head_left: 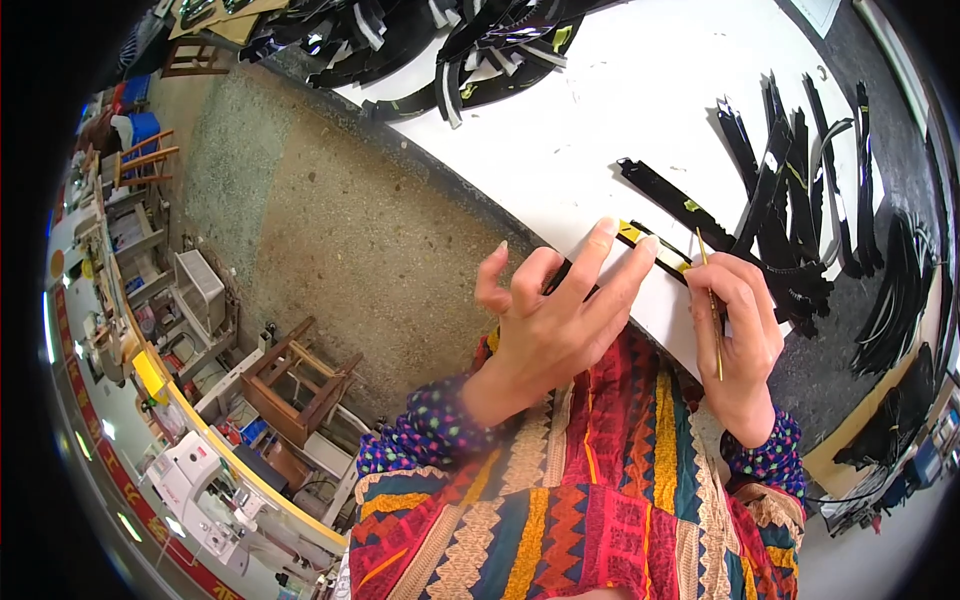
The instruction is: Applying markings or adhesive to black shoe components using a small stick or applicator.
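Observation:
My left hand lies back up at the near edge of the white tabletop, two fingers stretched out and the others bent and apart. Those two fingertips press on a narrow black strip with a yellow piece on it; the thumb is hidden. To its right, my right hand is closed round a thin gold-coloured stick, held like a pen. The stick's upper end stands by the strip. Just beyond the hands lies a loose black strip with a small yellow-green mark.
More black strips lie overlapped on the right, next to a dark bundle. Piled black curved pieces cover the far left of the white table. On the floor at left are a wooden stool and a sewing machine.

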Demonstrator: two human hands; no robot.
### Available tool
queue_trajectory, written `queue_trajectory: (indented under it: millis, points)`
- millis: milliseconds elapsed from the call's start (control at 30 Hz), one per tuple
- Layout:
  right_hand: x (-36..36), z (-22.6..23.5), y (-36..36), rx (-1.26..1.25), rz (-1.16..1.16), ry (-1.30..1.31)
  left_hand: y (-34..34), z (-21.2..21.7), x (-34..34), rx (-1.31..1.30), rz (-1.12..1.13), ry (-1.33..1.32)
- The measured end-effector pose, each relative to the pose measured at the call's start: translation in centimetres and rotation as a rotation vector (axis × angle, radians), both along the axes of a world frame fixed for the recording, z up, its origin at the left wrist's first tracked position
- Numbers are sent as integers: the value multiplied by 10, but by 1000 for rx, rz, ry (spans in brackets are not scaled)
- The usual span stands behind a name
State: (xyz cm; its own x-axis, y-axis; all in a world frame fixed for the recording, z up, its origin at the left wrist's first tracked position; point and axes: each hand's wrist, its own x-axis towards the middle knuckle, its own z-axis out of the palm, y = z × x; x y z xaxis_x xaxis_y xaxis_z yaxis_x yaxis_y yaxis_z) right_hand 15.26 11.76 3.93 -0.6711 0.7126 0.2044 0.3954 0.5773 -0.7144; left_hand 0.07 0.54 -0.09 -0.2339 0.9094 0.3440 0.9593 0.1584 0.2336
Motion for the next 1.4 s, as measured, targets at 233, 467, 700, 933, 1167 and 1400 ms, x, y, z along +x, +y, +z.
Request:
queue_trajectory:
  millis: [233, 467, 700, 933, 1167, 1400]
  points:
    - [-1, 1, 0, 1, 2, -16, 1, 0, -1, 4, -8, -5]
    - [-2, 11, 3, 70, 51, -116, 1, -5, 0, 31, 6, 13]
    - [-2, 20, 6, 97, -36, -68, 0, -3, -1, 36, 1, -12]
    - [-15, 4, 10, -487, -1, 276, 1, -5, -2, 58, 5, -11]
    - [-34, -5, 11, -407, 72, 159, 2, -10, 0, 124, 28, -31]
    - [-39, -3, 13, -302, 92, 125, 1, -10, 0, 130, 41, -65]
